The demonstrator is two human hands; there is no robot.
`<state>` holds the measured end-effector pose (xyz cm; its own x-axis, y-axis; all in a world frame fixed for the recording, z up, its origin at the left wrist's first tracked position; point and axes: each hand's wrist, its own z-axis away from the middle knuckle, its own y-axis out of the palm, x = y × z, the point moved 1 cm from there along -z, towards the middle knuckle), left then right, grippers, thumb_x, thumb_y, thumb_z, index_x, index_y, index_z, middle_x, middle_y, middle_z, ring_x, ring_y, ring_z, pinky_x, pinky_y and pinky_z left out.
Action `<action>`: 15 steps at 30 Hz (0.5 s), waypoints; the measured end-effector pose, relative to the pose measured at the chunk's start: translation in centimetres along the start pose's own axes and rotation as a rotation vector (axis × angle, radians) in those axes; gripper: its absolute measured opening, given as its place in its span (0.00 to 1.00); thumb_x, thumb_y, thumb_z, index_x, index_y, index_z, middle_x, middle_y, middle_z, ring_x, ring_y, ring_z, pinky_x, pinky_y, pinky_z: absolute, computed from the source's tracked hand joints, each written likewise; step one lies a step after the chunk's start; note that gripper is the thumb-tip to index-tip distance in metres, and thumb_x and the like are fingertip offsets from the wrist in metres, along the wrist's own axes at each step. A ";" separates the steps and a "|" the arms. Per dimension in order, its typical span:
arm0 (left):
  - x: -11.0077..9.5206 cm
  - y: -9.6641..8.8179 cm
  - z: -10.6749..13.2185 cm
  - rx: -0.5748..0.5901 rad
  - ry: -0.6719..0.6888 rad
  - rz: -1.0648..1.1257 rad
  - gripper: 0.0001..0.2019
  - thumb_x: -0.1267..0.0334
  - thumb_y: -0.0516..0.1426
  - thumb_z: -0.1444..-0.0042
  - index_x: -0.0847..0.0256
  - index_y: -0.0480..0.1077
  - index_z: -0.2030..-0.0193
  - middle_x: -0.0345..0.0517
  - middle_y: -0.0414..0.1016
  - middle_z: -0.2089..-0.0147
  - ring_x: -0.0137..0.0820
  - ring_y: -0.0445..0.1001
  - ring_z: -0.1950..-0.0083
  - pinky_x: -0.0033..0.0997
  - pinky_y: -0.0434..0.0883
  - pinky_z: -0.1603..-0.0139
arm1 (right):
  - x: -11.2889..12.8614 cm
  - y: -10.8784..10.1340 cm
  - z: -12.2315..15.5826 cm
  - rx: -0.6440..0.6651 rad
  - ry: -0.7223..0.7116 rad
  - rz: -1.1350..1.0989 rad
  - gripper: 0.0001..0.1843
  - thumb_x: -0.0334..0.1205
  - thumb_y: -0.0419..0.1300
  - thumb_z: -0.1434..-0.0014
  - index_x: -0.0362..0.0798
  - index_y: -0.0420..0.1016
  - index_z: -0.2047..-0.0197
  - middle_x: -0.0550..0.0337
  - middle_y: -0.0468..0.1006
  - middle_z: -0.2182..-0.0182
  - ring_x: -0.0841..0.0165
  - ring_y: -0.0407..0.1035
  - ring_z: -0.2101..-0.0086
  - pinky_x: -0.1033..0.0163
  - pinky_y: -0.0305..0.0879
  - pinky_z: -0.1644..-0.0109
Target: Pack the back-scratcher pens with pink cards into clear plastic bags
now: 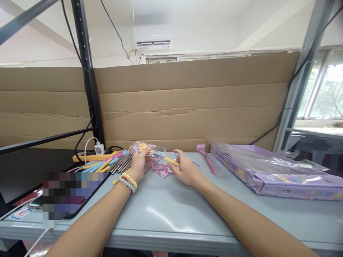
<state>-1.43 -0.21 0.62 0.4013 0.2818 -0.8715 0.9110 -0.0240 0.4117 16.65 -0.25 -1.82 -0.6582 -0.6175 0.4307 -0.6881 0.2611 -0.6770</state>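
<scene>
My left hand (139,164), with beaded bands at the wrist, is closed on a clear plastic sleeve (158,148) around the yellow head of a metal rod. The rod's yellow handle (171,161) points right, into the closed fingers of my right hand (186,169). What kind of tool this is I cannot tell for sure. Pink and purple printed cards (162,170) lie on the table between my hands. Beside my left hand rests a pile of similar metal rods (122,164) with yellow, blue and pink handles. A pink-handled one (210,164) with a purple card lies farther right.
A purple patterned box (268,187) with clear plastic sleeves (257,159) on it occupies the right side. At left are a tablet (85,194), a white charger (99,148) and cables. A cardboard panel (187,107) stands behind the grey table (166,217), between metal posts.
</scene>
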 end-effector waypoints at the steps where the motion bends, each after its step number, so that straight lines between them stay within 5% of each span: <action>1: 0.1 0.1 0.0 0.024 0.000 0.005 0.10 0.59 0.58 0.50 0.65 0.67 0.67 0.39 0.72 0.76 0.26 0.71 0.82 0.21 0.64 0.86 | 0.2 0.1 0.0 0.000 -0.006 -0.011 0.27 0.44 0.52 0.44 0.42 0.52 0.44 0.61 0.69 0.74 0.68 0.64 0.74 0.64 0.56 0.70; 6: 1.2 0.6 0.2 0.113 0.000 -0.053 0.19 0.49 0.49 0.43 0.65 0.67 0.63 0.46 0.74 0.74 0.29 0.71 0.82 0.25 0.63 0.86 | 1.4 0.6 0.4 0.026 -0.051 -0.060 0.26 0.45 0.51 0.43 0.46 0.52 0.43 0.60 0.70 0.71 0.69 0.65 0.73 0.65 0.56 0.70; 15: 2.0 1.0 0.7 0.259 -0.019 -0.244 0.25 0.42 0.47 0.45 0.65 0.65 0.58 0.42 0.71 0.80 0.30 0.70 0.83 0.26 0.63 0.85 | 1.1 0.6 0.3 0.030 -0.032 -0.049 0.24 0.42 0.52 0.43 0.46 0.54 0.44 0.60 0.71 0.71 0.69 0.65 0.73 0.66 0.55 0.71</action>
<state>0.38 -0.35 -0.87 0.1685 0.2916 -0.9416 0.9732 -0.2009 0.1119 15.60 -1.03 -1.93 -0.6134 -0.6525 0.4450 -0.7096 0.2080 -0.6732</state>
